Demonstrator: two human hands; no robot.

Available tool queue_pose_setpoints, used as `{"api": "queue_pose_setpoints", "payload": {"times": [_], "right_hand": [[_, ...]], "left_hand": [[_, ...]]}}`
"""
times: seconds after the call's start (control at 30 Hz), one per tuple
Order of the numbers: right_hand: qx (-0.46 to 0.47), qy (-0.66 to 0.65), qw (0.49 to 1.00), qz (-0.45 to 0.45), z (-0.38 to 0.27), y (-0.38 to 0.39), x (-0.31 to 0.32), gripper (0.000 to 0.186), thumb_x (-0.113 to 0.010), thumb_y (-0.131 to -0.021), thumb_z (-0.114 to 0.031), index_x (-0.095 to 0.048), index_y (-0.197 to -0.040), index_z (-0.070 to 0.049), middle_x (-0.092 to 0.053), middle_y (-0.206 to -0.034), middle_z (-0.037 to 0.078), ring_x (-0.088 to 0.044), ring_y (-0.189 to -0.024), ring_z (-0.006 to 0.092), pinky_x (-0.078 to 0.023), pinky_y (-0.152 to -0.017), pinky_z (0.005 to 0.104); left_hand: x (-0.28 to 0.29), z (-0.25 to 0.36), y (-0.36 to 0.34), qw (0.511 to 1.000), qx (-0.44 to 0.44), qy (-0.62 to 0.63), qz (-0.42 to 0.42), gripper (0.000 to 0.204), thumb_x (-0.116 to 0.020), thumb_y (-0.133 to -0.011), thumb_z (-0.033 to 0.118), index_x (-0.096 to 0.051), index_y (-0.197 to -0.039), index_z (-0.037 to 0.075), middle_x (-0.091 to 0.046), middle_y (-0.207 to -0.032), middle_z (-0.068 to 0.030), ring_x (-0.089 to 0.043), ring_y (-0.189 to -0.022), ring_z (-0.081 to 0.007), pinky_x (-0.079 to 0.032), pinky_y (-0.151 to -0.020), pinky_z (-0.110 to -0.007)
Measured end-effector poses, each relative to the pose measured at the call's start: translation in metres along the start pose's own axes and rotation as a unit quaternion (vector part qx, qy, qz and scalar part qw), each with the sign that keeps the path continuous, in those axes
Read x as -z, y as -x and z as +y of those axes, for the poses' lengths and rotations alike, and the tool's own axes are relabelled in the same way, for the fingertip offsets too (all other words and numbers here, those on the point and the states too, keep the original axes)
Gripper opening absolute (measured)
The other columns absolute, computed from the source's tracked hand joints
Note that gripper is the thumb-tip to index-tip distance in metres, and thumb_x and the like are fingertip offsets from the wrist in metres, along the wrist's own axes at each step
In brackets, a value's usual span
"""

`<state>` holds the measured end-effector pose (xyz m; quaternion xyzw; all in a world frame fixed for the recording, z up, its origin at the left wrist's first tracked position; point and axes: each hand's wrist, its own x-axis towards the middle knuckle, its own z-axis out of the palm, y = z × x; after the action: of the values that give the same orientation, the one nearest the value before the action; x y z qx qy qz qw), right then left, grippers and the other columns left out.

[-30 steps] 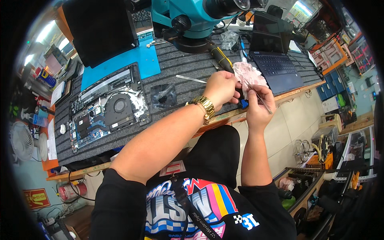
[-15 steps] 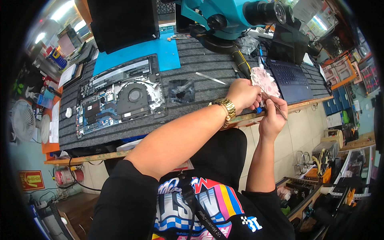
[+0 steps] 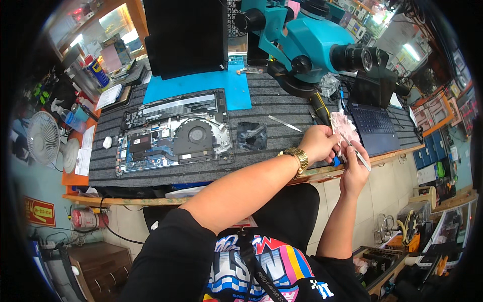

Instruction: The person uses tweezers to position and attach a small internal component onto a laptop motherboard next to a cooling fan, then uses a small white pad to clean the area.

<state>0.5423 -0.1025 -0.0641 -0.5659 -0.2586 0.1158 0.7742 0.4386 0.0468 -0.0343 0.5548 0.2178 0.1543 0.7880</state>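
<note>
My left hand (image 3: 321,144) reaches across to the right, over the bench edge, its fingers closed in a pinch. What they hold is too small to make out. Close beside it, my right hand (image 3: 355,170) is closed around slim metal tweezers (image 3: 361,154), whose tip points up toward the left fingers. A crumpled pinkish-white tissue (image 3: 344,124) lies just beyond both hands. Left of them, an opened laptop base (image 3: 173,133) exposes its fan, battery and board. Between that and my left hand lie a small dark shiny square (image 3: 251,136) and a thin metal spatula (image 3: 285,123).
A teal microscope (image 3: 314,45) stands over the back of the bench. At the right is an open dark laptop (image 3: 373,123), and a yellow-black handled tool (image 3: 320,108) lies nearby. A blue mat (image 3: 236,95) sits behind the laptop base. A small white scrap (image 3: 154,225) shows near my left sleeve.
The whole view has shifted, so bench and hands appear farther right. The tweezers now lie at a different angle in my right hand. A white scrap has appeared near my left sleeve.
</note>
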Motion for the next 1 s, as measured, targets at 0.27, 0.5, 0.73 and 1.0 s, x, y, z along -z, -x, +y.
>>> {"api": "queue_pose_setpoints", "payload": {"times": [0.27,0.5,0.73,1.0], "right_hand": [[-0.004,0.019,0.998,-0.065,0.003,-0.002,0.010,0.029,-0.068,-0.114,-0.011,-0.069,-0.134,0.010,-0.082,-0.117,0.024,-0.079,-0.108,0.0275,-0.061,-0.102,0.0393],[0.016,-0.052,0.994,-0.093,0.012,-0.006,0.020,0.031,-0.061,-0.118,-0.013,-0.065,-0.137,0.010,-0.080,-0.117,0.024,-0.078,-0.108,0.0287,-0.060,-0.103,0.0414],[0.034,-0.088,0.994,-0.050,0.030,-0.011,0.036,0.036,-0.056,-0.121,-0.022,-0.064,-0.142,0.006,-0.077,-0.131,0.023,-0.076,-0.115,0.0297,-0.059,-0.109,0.0443],[0.165,0.039,0.984,-0.061,0.001,0.027,-0.011,0.036,-0.047,-0.122,-0.015,-0.060,-0.148,0.008,-0.075,-0.134,0.027,-0.074,-0.107,0.0281,-0.059,-0.101,0.0419]], "left_hand": [[-0.002,-0.005,-0.003,1.000,-0.011,0.023,0.008,0.023,-0.067,-0.111,0.019,-0.069,-0.096,0.001,-0.074,-0.081,-0.0063,-0.068,-0.057,-0.0125,-0.058,-0.048,-0.030],[-0.005,-0.002,-0.006,0.999,-0.026,0.032,0.016,0.020,-0.064,-0.106,0.014,-0.066,-0.092,0.000,-0.070,-0.078,-0.0074,-0.067,-0.056,-0.0152,-0.053,-0.045,-0.033],[0.014,0.012,0.025,0.998,0.020,-0.058,0.006,0.031,-0.057,-0.111,0.019,-0.074,-0.101,-0.005,-0.080,-0.088,-0.0153,-0.075,-0.063,-0.0192,-0.058,-0.046,-0.037],[0.136,0.111,0.260,0.864,-0.266,-0.404,-0.138,0.019,-0.076,-0.103,0.022,-0.076,-0.104,0.003,-0.078,-0.089,-0.0167,-0.077,-0.083,-0.0359,-0.060,-0.074,-0.046]]}}
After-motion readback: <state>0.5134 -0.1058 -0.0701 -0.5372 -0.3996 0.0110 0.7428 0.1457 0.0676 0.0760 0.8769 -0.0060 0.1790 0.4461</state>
